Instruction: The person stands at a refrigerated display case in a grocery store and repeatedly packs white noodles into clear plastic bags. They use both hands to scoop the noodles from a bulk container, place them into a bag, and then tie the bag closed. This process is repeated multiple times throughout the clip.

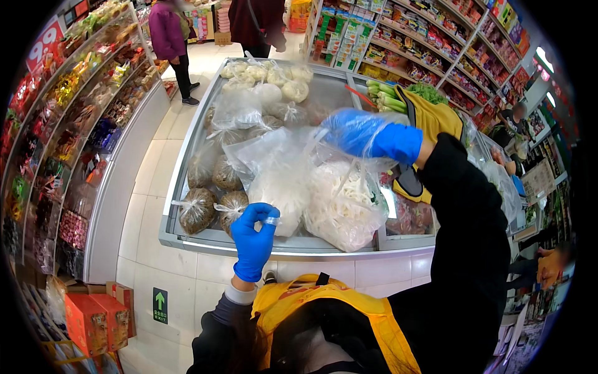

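My left hand, in a blue glove, pinches a bit of clear plastic between thumb and forefinger, over the front of a glass-topped chest freezer. Clear plastic film covers my blue-gloved right hand, which is raised above the freezer; whether it grips anything is unclear. Below it a clear bag of white strips like noodles rests on the glass. Next to that, a hazy clear bag with white contents stands near my left hand. Knotted bags of brown food sit at the left corner.
Bags of pale round items stand at the freezer's far end. Green stalks and a yellow cloth item lie at right. Snack shelves line the left aisle. Two people stand beyond the freezer; red boxes sit at lower left.
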Demonstrator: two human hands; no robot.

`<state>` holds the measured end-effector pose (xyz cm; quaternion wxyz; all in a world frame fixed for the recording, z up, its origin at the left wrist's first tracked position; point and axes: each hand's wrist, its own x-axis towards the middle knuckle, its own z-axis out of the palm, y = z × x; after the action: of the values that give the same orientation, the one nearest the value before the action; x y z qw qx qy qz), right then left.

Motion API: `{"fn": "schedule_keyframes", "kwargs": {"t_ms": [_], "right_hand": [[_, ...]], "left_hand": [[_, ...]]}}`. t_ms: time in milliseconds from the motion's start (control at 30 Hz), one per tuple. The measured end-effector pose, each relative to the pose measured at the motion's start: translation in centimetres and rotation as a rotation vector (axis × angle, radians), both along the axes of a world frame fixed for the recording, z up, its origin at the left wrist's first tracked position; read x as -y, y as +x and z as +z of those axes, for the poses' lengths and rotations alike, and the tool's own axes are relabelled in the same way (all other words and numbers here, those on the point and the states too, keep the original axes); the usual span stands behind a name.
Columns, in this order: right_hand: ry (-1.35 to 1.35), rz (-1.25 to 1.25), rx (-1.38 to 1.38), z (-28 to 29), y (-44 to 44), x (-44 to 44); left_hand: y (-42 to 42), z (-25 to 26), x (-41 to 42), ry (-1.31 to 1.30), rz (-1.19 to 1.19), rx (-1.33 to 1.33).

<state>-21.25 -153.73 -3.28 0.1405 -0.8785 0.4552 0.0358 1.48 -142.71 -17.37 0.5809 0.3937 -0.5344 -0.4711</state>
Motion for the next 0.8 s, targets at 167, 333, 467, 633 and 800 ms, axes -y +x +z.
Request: {"fn": "schedule_keyframes", "kwargs": {"t_ms": [167, 333, 467, 633, 800], "right_hand": [[-0.127, 0.000, -0.104, 6.6, 1.8, 2.6], [-0.151, 0.051, -0.080, 10.5, 3.8, 3.8], [-0.016, 0.283, -0.164, 6.0, 5.3, 2.9], [0.363, 0.464, -0.075, -0.5, 6.9, 0.8], [0.265, 0.371, -0.312, -4.3, 7.3, 0.1]], "left_hand": [[0.3, -0.1, -0.1, -0.042, 0.009, 0.041], [-0.4, -0.3, 0.2, -0.051, -0.005, 0.024], [0.4, -0.5, 0.3, -0.091, 0.054, 0.030], [1.0, -1.3, 0.2, -0.080, 0.082, 0.036], [1.1, -1.5, -0.2, -0.045, 0.100, -0.013]]}}
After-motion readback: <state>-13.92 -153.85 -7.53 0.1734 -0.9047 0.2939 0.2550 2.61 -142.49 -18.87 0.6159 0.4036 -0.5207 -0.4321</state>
